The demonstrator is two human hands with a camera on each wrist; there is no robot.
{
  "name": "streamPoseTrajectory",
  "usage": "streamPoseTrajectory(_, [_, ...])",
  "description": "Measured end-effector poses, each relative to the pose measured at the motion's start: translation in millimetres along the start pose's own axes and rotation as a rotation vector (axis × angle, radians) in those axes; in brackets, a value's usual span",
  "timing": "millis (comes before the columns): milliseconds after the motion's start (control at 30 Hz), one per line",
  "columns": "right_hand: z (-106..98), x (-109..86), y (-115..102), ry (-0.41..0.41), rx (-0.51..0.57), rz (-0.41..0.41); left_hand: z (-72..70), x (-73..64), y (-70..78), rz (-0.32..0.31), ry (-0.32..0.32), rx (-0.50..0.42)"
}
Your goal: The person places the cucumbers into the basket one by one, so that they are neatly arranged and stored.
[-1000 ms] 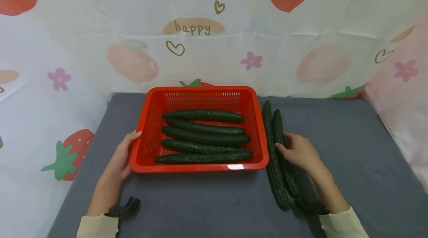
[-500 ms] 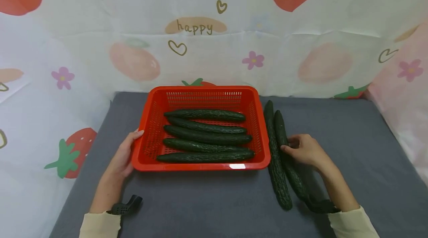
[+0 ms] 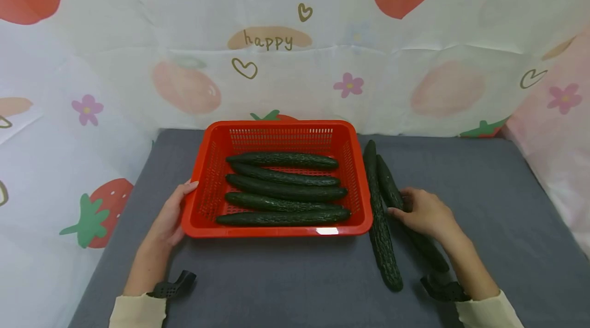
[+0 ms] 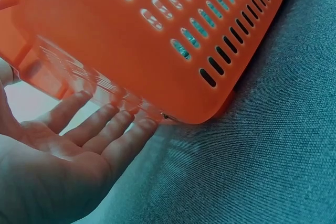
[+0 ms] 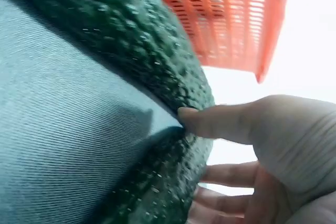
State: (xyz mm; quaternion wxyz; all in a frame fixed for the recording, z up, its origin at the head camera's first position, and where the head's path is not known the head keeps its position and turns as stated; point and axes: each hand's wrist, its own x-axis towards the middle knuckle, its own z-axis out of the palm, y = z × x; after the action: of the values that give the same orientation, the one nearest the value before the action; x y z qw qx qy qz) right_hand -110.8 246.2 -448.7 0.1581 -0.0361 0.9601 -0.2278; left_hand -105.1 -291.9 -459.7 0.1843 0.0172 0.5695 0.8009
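The outer cucumber (image 3: 423, 244), right of the red basket (image 3: 267, 232), is pinched in my half-curled right hand (image 3: 428, 215), maybe off the grey cloth (image 3: 286, 282), I can't tell, while my left hand (image 3: 169, 215) pinches the basket's rim, so I think I'm picking up and need a gentle lift.

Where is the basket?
In the head view, the basket sits on the table, left of the middle, with the left hand at its left rim and a cucumber just outside its right side.
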Motion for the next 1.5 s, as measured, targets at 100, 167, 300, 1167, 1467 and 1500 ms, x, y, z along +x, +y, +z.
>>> streamPoseTrajectory(100, [3.2, 0.0, -3.1, 0.035, -0.055, -0.009, -0.7, 0.2, 0.0, 0.01, -0.015, 0.001])
streamPoseTrajectory(167, [4.2, -0.1, -4.2, 0.053, -0.067, -0.014, -1.2, -0.2, 0.0, 0.011, -0.018, -0.001])
streamPoseTrajectory(300, [6.0, -0.6, -2.7, 0.062, -0.029, -0.003, -0.7, -0.8, 0.0, 0.001, -0.001, 0.008])
streamPoseTrajectory(1167, [-15.1, -19.3, 3.0, 0.046, 0.028, -0.024, -1.9, -0.9, -1.6, 0.019, -0.025, -0.017])
streamPoseTrajectory(1467, [-25.4, -26.8, -8.2, 0.124, 0.08, -0.033, 0.6, 0.9, -0.2, 0.0, 0.026, 0.049])
streamPoseTrajectory(1500, [-26.1, -27.6, -9.1, 0.132, 0.084, -0.036, 1.1, 1.2, -0.3, -0.007, 0.034, 0.054])
